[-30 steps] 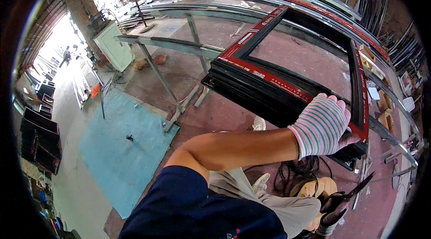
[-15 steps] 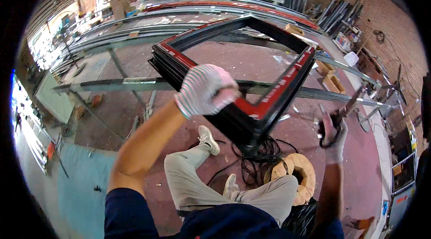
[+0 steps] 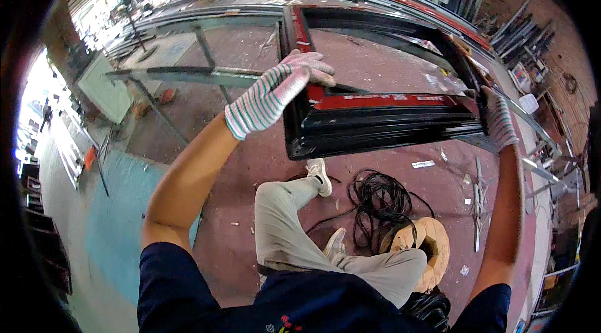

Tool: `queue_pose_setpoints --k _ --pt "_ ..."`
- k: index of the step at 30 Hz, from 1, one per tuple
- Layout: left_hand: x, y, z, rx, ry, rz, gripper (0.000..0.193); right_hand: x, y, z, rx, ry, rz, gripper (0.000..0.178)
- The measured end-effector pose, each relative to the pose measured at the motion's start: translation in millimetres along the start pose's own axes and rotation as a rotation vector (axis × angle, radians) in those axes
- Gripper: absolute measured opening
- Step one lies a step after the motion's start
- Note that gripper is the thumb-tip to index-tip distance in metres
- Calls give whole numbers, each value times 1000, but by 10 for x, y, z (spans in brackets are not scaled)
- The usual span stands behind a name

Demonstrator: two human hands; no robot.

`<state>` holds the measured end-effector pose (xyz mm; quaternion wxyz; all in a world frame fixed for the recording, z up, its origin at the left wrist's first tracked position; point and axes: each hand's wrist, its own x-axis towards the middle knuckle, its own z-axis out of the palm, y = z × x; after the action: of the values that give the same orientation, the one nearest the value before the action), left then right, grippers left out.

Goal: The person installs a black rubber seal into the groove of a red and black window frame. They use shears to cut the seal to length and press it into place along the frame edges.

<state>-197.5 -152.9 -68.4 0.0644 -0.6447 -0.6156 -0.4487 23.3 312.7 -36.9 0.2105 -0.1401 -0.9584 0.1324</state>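
Observation:
A black rectangular window frame (image 3: 388, 125) with red film along its faces lies tilted over the metal rack in front of me. My left hand (image 3: 285, 86), in a white glove with green stripes, holds its near left corner, fingers laid over the red-filmed top. At the frame's right end, my gloved right hand (image 3: 499, 117) is closed around the near right corner. Its fingertips are partly hidden, and I cannot make out whether a tool is also in that hand.
Grey metal rack bars (image 3: 188, 74) run beneath the frame. Coiled black cable (image 3: 379, 198) and a tan ring-shaped roll (image 3: 441, 248) lie on the red floor by my feet. Long metal profiles (image 3: 219, 4) are stacked behind; dark bars (image 3: 532, 29) lean against the right wall.
The window frame has turned so its near side runs across my view. My right hand, earlier apart at the right with a dark-handled tool, has come onto the frame's right end.

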Motion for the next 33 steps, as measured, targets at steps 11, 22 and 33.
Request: queue_pose_setpoints --k 11,22,33 --pt "-418 268 328 251 230 -35 70 -44 10 -166 13 -95 -63 54" --pt "-633 225 488 247 516 -131 54 -260 427 -50 -290 90 -282 52" --pt "-723 180 561 254 641 -92 45 -294 -181 37 282 -91 -66 43"
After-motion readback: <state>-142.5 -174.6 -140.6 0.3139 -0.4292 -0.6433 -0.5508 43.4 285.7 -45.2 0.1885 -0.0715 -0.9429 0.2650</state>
